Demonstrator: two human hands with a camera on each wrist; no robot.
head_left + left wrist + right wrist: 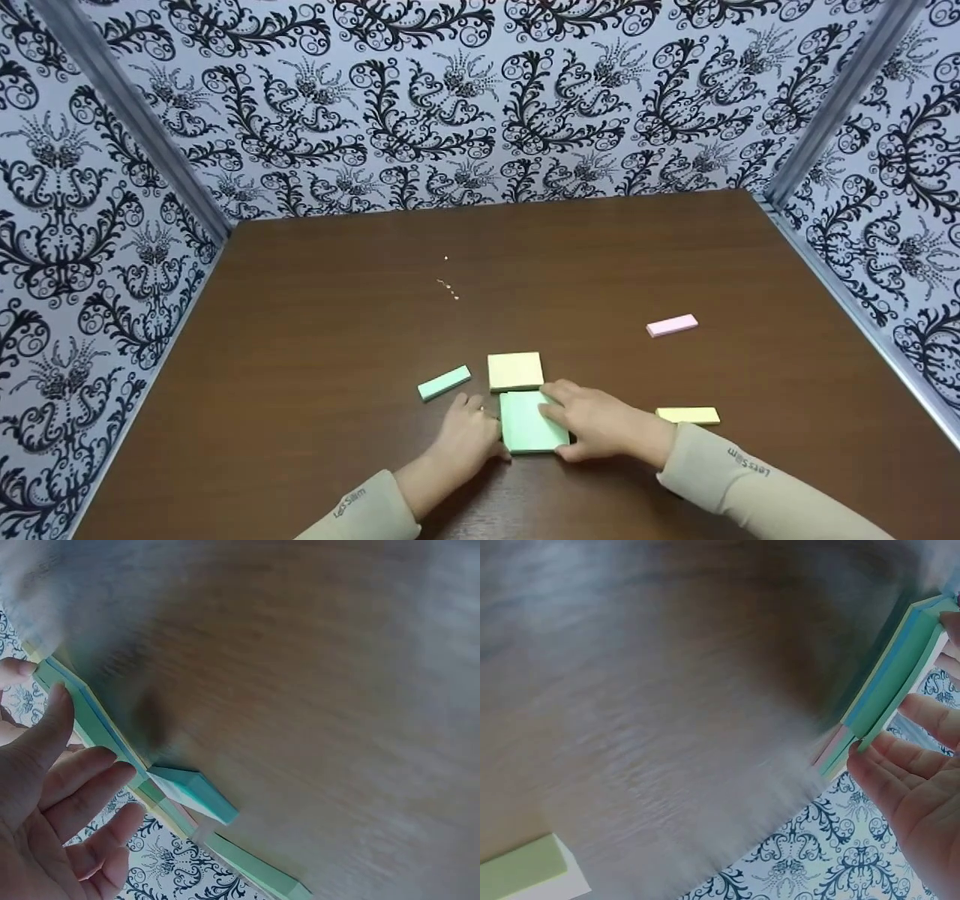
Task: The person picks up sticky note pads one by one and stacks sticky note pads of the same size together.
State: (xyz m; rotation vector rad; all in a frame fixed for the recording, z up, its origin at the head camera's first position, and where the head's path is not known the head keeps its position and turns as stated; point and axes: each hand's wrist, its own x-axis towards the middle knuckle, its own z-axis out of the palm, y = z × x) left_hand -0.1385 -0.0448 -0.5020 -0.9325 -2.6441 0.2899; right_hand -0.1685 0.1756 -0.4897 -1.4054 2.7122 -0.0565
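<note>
A stack of square sticky note pads, green on top, lies on the table between both hands. Blue and yellow layers show along its edge in the right wrist view. My right hand grips its right side, fingertips over the top and thumb at the near edge. At the opposite side my left hand holds the stack with thumb and index finger, the other fingers loosely curled. Directly behind the green stack sits a yellow sticky note stack, which my right fingertips come close to.
A narrow green pad lies left of the stacks. To the right are a narrow pink pad and a narrow yellow pad, partly behind the right sleeve. Small pale specks dot the brown table. Patterned walls enclose three sides.
</note>
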